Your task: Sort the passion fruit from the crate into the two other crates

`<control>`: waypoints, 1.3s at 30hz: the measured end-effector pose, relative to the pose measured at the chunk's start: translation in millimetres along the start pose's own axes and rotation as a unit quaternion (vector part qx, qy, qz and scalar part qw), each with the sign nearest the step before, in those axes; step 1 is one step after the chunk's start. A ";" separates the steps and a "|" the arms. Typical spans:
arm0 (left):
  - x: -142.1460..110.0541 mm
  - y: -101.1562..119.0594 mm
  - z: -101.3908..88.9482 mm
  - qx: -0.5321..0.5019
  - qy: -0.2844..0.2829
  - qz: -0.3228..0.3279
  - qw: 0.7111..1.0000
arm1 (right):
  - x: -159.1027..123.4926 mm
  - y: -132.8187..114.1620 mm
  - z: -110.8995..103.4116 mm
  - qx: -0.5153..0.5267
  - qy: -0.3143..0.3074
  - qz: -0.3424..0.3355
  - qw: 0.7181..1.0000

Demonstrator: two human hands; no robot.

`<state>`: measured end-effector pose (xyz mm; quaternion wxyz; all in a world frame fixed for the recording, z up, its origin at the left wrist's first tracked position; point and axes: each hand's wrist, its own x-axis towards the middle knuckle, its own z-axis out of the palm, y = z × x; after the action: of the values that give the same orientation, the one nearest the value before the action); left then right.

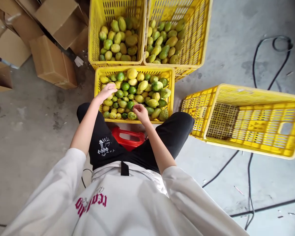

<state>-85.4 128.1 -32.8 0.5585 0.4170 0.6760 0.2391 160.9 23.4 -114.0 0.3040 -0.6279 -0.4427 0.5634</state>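
Left hand (107, 91): laid on the fruit near the near crate's (134, 70) left rim, fingers curled loosely, nothing clearly gripped.
Right hand (141, 113): fingers pinched on a green fruit (132, 115) by the front edge.
Room: bare floor (34, 131) is seen left (boxes (52, 62) further back); tipped empty crate (248, 118) right.

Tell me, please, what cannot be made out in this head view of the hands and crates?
- Left hand: palm faces down on the fruit, so any grasp is hidden.
- Right hand: fingertips hide what they touch.
- Red stool: mostly hidden by the legs.
- Far crates: cut by the top edge.
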 end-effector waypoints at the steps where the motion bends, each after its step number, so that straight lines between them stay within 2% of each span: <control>1: 7.4 -4.9 -0.4 0.053 0.015 -0.016 0.998 | 5.7 -2.3 5.3 -0.098 -0.012 -0.033 0.995; 2: 13.5 -9.2 0.0 0.108 0.026 -0.026 0.993 | 10.6 -4.9 10.6 -0.191 -0.023 -0.060 0.979; 4: 21.6 -15.6 2.1 0.210 0.030 -0.025 0.977 | 18.2 -11.0 20.4 -0.351 -0.045 -0.077 0.932; 7: 28.5 -20.0 7.0 0.317 0.022 0.017 0.948 | 28.4 -23.1 31.2 -0.498 -0.083 -0.035 0.862; 11: 40.3 -19.1 11.7 0.408 0.015 0.029 0.912 | 44.9 -41.7 36.2 -0.582 -0.167 -0.008 0.795; 15: 54.0 -15.2 11.3 0.479 0.008 0.017 0.878 | 53.3 -51.3 37.9 -0.601 -0.188 0.001 0.777; 17: 58.4 -14.4 10.2 0.495 0.004 0.018 0.869 | 52.4 -48.5 38.8 -0.598 -0.181 0.009 0.781; 19: 60.2 -15.9 10.1 0.481 0.000 0.022 0.877 | 50.1 -39.4 39.0 -0.577 -0.167 0.007 0.799; 22: 57.0 -23.0 12.5 0.376 0.019 0.039 0.925 | 47.1 -18.1 38.4 -0.487 -0.126 -0.013 0.864; 24: 48.9 -29.7 16.1 0.262 0.040 0.052 0.963 | 45.8 -4.4 38.0 -0.403 -0.091 -0.031 0.910; 25: 42.4 -32.9 18.5 0.203 0.048 0.057 0.976 | 45.1 0.8 37.8 -0.372 -0.078 -0.039 0.924; 28: 12.2 -39.5 28.5 0.073 0.068 0.053 0.994 | 42.1 7.1 35.8 -0.342 -0.058 -0.053 0.936; 31: -29.4 -41.4 42.0 0.021 0.100 0.035 0.994 | 36.7 4.0 29.2 -0.351 -0.051 -0.048 0.934; 33: -58.3 -41.7 51.2 -0.013 0.113 0.009 0.993 | 31.9 1.6 22.2 -0.319 -0.038 -0.039 0.946; 35: -84.9 -42.1 58.8 -0.072 0.113 -0.006 0.991 | 26.1 0.4 14.0 -0.227 -0.010 -0.027 0.974; 37: -108.1 -42.4 63.7 -0.158 0.086 -0.030 0.983 | 18.6 -1.1 4.8 -0.074 0.018 0.000 0.997; 39: -127.7 -42.6 66.1 -0.259 0.034 -0.081 0.962 | 8.0 -5.1 -5.8 0.103 0.021 0.043 0.994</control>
<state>-31.3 -10.4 -12.7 0.6413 0.1937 0.6411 0.3743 165.3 33.4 -112.0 0.3518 -0.6233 -0.3489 0.6049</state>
